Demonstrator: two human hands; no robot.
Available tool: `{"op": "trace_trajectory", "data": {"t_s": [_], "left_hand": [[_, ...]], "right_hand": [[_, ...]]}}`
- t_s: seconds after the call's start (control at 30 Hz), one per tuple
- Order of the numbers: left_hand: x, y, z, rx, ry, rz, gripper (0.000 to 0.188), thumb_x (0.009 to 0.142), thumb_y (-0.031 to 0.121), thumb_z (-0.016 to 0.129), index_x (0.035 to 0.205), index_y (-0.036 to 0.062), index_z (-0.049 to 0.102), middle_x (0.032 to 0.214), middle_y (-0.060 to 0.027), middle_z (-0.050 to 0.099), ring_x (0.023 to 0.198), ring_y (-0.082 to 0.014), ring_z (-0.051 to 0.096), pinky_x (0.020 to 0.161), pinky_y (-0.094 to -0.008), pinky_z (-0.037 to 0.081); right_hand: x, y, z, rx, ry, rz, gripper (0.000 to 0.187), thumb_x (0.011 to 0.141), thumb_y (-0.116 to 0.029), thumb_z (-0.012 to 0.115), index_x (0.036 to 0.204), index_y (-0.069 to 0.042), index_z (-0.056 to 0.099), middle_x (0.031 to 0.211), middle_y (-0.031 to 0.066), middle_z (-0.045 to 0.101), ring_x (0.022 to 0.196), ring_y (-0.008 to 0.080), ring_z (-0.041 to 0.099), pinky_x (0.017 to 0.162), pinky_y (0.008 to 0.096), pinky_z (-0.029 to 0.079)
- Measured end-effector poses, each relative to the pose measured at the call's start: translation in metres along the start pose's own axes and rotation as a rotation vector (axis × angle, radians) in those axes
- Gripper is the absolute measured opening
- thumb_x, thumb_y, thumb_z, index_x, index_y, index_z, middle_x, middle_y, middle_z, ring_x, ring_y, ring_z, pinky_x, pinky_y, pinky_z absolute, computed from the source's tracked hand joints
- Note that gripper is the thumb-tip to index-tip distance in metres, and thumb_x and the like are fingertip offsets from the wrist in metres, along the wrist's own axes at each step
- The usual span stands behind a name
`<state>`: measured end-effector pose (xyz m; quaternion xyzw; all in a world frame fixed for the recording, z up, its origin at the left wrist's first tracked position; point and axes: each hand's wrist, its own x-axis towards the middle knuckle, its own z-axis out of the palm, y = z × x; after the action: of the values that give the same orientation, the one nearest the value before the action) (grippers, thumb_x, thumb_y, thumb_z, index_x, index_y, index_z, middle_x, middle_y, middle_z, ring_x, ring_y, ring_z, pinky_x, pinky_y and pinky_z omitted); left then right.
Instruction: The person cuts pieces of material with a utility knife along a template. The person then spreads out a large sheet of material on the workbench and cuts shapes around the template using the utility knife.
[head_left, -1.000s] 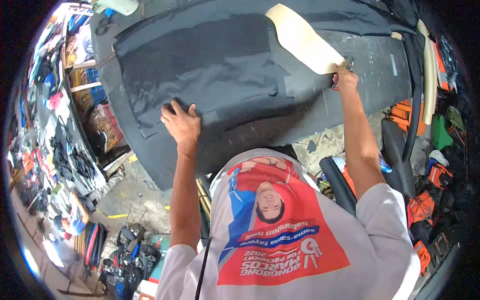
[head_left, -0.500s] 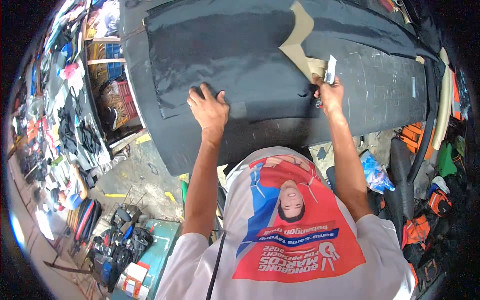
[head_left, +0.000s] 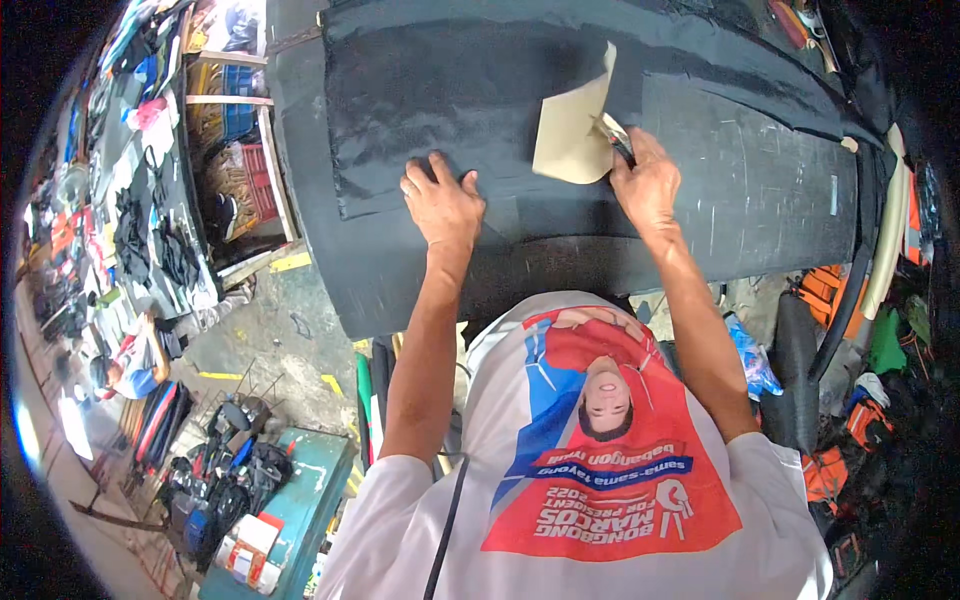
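Observation:
My left hand (head_left: 443, 203) rests palm down with fingers spread on the black fabric (head_left: 430, 100), near its front left part. To the right, my right hand (head_left: 646, 185) is closed on the edge of a stiff beige card piece (head_left: 574, 138), which stands tilted and curled over the fabric. Between the same fingers shows a slim dark object (head_left: 622, 150) with a pale part, its kind unclear. The fabric lies spread over a dark, scratched worktable (head_left: 760, 190).
On the left stand a rack (head_left: 228, 100) with blue and red crates and a surface heaped with cloth scraps. Black bags (head_left: 225, 470) lie beside a teal table (head_left: 300, 500). At right are a rolled tan sheet (head_left: 893, 230), a dark roll and orange bags (head_left: 828, 475).
The beige card has swung left and tilted, its wide part now left of my right hand. My right hand has turned slightly. My left hand stays flat on the fabric; the whole view has shifted.

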<state>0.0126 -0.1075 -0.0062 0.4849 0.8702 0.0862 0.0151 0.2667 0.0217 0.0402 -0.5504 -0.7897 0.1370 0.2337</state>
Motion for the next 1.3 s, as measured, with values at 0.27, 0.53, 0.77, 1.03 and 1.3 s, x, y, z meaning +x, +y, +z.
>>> {"op": "trace_trajectory", "data": {"t_s": [0.27,0.53,0.77,1.03,1.3], "left_hand": [[-0.004,0.000,-0.003,-0.040,0.023,-0.017,0.064,0.089,0.040,0.074,0.135,-0.0014,0.058,0.136,-0.0299,0.049,0.123,-0.0476,0.049,0.106,-0.0538,0.043],[-0.008,-0.015,-0.005,-0.028,-0.122,0.059,0.054,0.095,0.031,0.067,0.134,-0.0055,0.059,0.141,-0.0316,0.046,0.128,-0.0488,0.044,0.113,-0.0549,0.036],[-0.009,-0.030,-0.013,-0.140,-0.117,0.118,0.051,0.090,0.017,0.065,0.132,-0.0091,0.056,0.145,-0.0314,0.042,0.131,-0.0487,0.043,0.114,-0.0528,0.037],[-0.010,-0.031,-0.022,-0.272,-0.126,0.097,0.052,0.086,0.013,0.062,0.135,-0.0040,0.058,0.147,-0.0307,0.044,0.130,-0.0499,0.044,0.115,-0.0553,0.035],[-0.011,-0.036,-0.006,-0.178,-0.068,0.161,0.046,0.091,0.015,0.059,0.133,-0.0039,0.060,0.143,-0.0311,0.049,0.130,-0.0492,0.047,0.112,-0.0554,0.037]], "right_hand": [[0.019,-0.058,-0.010,-0.019,-0.124,-0.149,0.030,0.079,-0.009,0.072,0.108,-0.013,0.066,0.098,0.0102,0.065,0.086,0.0378,0.068,0.069,0.0488,0.056],[0.022,-0.095,-0.002,-0.081,-0.242,-0.364,0.027,0.082,-0.013,0.068,0.109,-0.015,0.066,0.091,0.0103,0.063,0.079,0.0380,0.069,0.067,0.0476,0.058],[0.029,-0.113,0.001,0.068,-0.117,-0.237,0.017,0.088,-0.017,0.068,0.105,-0.012,0.065,0.095,0.0137,0.069,0.085,0.0399,0.070,0.072,0.0488,0.056],[0.018,-0.004,0.029,0.164,-0.100,0.413,0.026,0.082,-0.018,0.078,0.101,-0.004,0.068,0.087,0.0187,0.073,0.083,0.0404,0.071,0.074,0.0491,0.055],[0.004,0.046,0.067,0.506,-0.164,0.734,0.036,0.078,-0.025,0.086,0.103,-0.002,0.074,0.080,0.0146,0.074,0.073,0.0299,0.070,0.073,0.0424,0.056]]}}
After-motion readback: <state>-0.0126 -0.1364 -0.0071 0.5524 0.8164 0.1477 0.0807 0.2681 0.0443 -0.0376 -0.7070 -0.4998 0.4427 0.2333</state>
